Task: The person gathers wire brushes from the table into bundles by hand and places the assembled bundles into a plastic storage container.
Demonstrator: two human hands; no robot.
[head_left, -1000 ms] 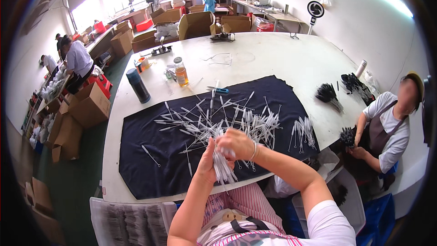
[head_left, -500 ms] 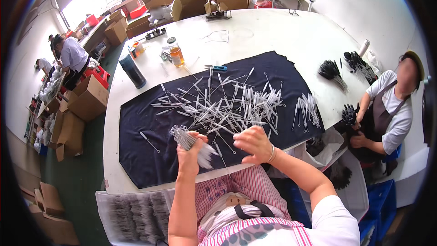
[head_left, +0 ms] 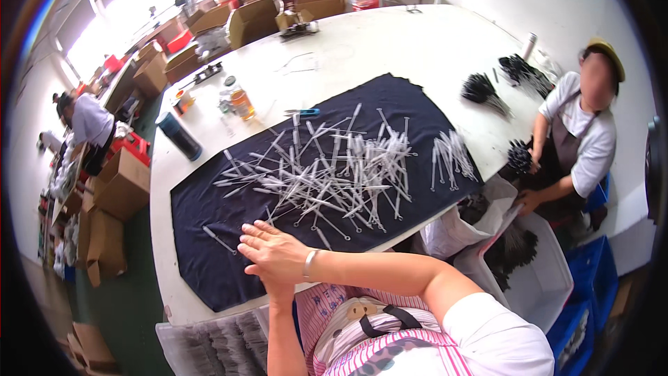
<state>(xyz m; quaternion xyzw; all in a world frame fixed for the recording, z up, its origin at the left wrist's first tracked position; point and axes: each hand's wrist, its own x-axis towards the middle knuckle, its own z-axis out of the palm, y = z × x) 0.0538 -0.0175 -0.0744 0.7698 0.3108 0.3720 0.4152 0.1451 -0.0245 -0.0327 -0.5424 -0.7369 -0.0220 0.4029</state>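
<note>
My right hand (head_left: 273, 254) lies across the front of my left hand (head_left: 280, 291), fingers stretched out and nothing seen in them. Only the wrist and the lower edge of my left hand show; its fingers, and the bundle of straw brushes it gripped a moment ago, are hidden behind my right hand. Beyond both hands, a loose heap of straw brushes (head_left: 341, 174) with white bristles and looped wire handles covers the dark cloth (head_left: 202, 264). One single brush (head_left: 219, 239) lies apart to the left. A smaller group of brushes (head_left: 452, 158) lies at the cloth's right.
On the white table (head_left: 390, 42) stand a dark blue bottle (head_left: 179, 136) and a jar of amber liquid (head_left: 240, 101); a blue-handled cutter (head_left: 303, 112) touches the cloth. At right a co-worker (head_left: 581, 125) holds black brushes (head_left: 519, 157). A bin of brushes (head_left: 216, 345) sits at the lower left.
My right hand has swung left from over the cloth's front edge to cover my left hand. The bundle of straw brushes has passed out of sight behind it. The whole view has shifted and tilted.
</note>
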